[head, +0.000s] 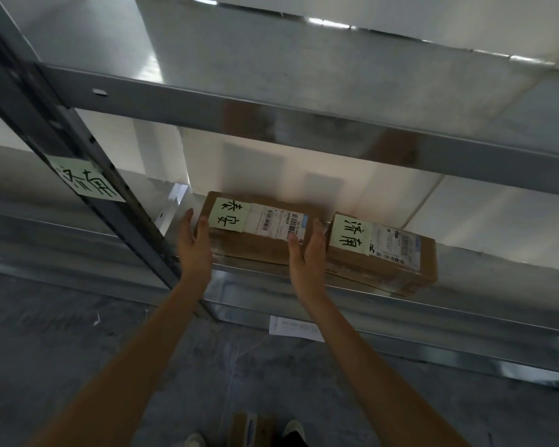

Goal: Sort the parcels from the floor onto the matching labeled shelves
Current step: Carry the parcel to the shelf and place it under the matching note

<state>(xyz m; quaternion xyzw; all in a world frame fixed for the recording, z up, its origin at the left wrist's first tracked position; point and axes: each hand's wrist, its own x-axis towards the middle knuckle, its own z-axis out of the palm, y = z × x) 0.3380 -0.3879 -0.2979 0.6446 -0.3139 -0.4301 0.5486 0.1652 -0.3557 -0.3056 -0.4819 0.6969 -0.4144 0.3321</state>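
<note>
The left hand (194,243) and right hand (309,253), fingers straight, flank a parcel (255,233) on the metal shelf (352,291), thumbs touching its top. At its 3 o'clock lies a second parcel (384,256). At 9 o'clock, a note (86,179) sticks to the upright (88,150). Grey floor (78,350) lies below.

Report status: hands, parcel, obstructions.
Left hand and right hand open, flat against ends of brown cardboard parcel with pale green note on metal shelf. Second labelled brown cardboard parcel close beside right hand.
</note>
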